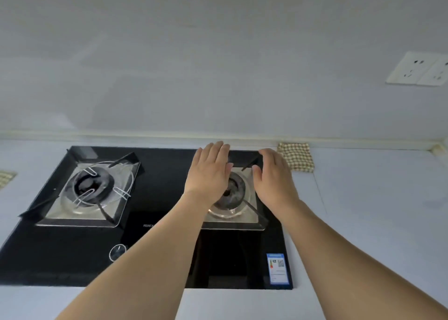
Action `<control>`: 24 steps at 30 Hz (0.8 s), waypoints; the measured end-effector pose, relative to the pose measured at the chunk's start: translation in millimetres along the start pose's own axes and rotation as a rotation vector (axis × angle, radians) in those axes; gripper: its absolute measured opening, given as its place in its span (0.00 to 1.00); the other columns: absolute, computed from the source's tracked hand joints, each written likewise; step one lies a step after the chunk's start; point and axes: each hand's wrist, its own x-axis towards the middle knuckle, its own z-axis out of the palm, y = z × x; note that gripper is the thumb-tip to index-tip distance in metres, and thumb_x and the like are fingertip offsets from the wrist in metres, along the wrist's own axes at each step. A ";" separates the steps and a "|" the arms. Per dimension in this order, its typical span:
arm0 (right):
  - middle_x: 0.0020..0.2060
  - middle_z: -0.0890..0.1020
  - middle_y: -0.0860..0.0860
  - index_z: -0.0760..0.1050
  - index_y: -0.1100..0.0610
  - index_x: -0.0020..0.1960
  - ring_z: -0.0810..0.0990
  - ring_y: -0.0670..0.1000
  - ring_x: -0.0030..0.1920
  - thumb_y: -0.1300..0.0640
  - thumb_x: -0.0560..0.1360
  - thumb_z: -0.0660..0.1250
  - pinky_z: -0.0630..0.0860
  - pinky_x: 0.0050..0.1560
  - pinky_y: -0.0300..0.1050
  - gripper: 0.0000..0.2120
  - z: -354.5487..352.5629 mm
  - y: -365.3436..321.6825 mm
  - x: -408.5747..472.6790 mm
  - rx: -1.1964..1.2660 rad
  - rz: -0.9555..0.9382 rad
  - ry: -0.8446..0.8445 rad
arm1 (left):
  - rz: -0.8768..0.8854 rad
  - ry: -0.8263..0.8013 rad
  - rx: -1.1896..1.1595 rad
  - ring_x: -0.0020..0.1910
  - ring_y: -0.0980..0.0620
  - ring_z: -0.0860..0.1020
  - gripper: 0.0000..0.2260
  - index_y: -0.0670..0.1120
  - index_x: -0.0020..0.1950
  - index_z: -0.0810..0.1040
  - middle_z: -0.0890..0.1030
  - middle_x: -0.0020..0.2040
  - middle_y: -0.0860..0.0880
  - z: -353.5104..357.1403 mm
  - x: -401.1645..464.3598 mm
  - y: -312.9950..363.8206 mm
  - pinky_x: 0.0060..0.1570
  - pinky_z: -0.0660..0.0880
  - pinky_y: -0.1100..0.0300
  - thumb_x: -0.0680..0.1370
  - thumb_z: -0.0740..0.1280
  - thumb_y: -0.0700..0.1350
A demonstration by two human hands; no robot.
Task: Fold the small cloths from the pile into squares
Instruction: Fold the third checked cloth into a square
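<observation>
Left hand [208,174], right hand [274,176] over hob's right burner [232,193] – fingers straight, empty, likely reaching for checked cloth [296,156], already folded square on worktop [363,210] by wall – second cloth [6,179] far left

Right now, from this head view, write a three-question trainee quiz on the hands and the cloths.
1. True or false: the left hand grips a cloth.
2. The checked cloth by the wall lies: A) on the left burner, B) on the counter right of the hob, C) under the socket plate.
3. Fill in: both hands hover over the ___ burner.

Key: 1 false, since both it and the right hand are open and hold nothing; 2 B; 3 right.
</observation>
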 end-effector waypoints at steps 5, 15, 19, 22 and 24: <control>0.70 0.68 0.52 0.62 0.56 0.72 0.65 0.52 0.71 0.53 0.80 0.59 0.65 0.72 0.49 0.22 29.6 -108.6 -14.1 0.042 -0.034 -0.036 | -0.013 -0.006 0.052 0.76 0.48 0.58 0.22 0.46 0.76 0.58 0.63 0.75 0.48 -43.9 -44.5 -104.5 0.75 0.48 0.51 0.83 0.53 0.51; 0.70 0.68 0.54 0.61 0.58 0.73 0.66 0.53 0.71 0.53 0.80 0.59 0.62 0.72 0.50 0.23 78.5 -251.7 -10.6 0.026 -0.207 -0.138 | -0.147 0.039 0.069 0.76 0.46 0.58 0.22 0.45 0.76 0.60 0.63 0.76 0.47 -103.4 -106.7 -235.5 0.76 0.49 0.50 0.83 0.52 0.50; 0.71 0.67 0.53 0.60 0.58 0.74 0.64 0.52 0.72 0.54 0.81 0.58 0.59 0.74 0.49 0.23 106.5 -316.2 -14.0 0.065 -0.260 -0.186 | -0.171 0.029 0.078 0.76 0.48 0.57 0.22 0.45 0.77 0.58 0.63 0.76 0.48 -120.7 -140.0 -295.7 0.77 0.48 0.50 0.83 0.52 0.49; 0.72 0.66 0.52 0.59 0.57 0.74 0.64 0.51 0.72 0.54 0.81 0.57 0.59 0.73 0.48 0.23 132.2 -371.7 -15.8 0.066 -0.307 -0.233 | -0.238 0.057 0.051 0.75 0.48 0.60 0.22 0.45 0.76 0.60 0.65 0.74 0.48 -138.9 -163.2 -353.3 0.76 0.51 0.50 0.83 0.54 0.48; 0.72 0.66 0.52 0.60 0.56 0.74 0.64 0.52 0.72 0.54 0.81 0.57 0.61 0.73 0.48 0.22 151.6 -410.3 -17.5 0.087 -0.303 -0.248 | -0.254 0.040 0.052 0.73 0.48 0.61 0.21 0.45 0.76 0.60 0.66 0.74 0.48 -149.6 -182.6 -391.9 0.76 0.53 0.51 0.83 0.55 0.48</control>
